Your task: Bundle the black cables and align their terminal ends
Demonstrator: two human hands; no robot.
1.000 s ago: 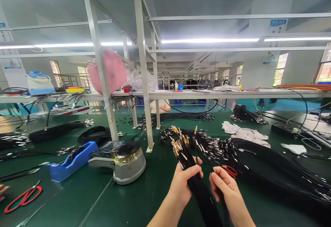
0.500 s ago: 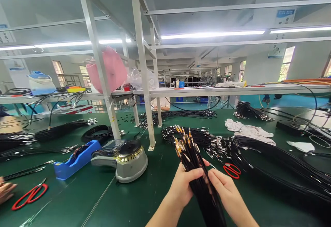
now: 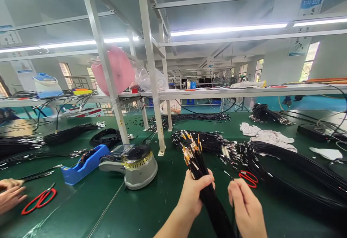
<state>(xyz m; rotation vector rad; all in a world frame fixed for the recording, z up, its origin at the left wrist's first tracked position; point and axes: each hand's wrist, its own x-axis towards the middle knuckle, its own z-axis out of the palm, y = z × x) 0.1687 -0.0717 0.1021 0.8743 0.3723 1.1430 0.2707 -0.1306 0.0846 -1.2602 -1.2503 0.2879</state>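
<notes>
My left hand (image 3: 193,191) is wrapped round a thick bundle of black cables (image 3: 214,209), its metal and orange-tipped ends fanned out above my thumb. To the right of the bundle, my right hand (image 3: 246,205) is closed in a pinch. A thin black cable runs out below its fingers, and blurred pale ends (image 3: 225,152) show above it. How many cables that hand grips, I cannot tell. Just beyond the right hand lie red-handled scissors (image 3: 248,178). Behind the bundle another pile of black cables (image 3: 206,142) rests on the green table.
A round grey tape dispenser (image 3: 141,171) and a blue tape holder (image 3: 84,165) stand to the left. Another person's hands (image 3: 12,193) are at the left edge near red scissors (image 3: 39,200). Coiled cables (image 3: 292,169) and white gloves (image 3: 268,137) lie right. White posts (image 3: 154,86) rise mid-table.
My right hand has moved away from the bundle to the right, with a cable in its fingers. My left hand keeps its hold. The other person's hands have come further into view.
</notes>
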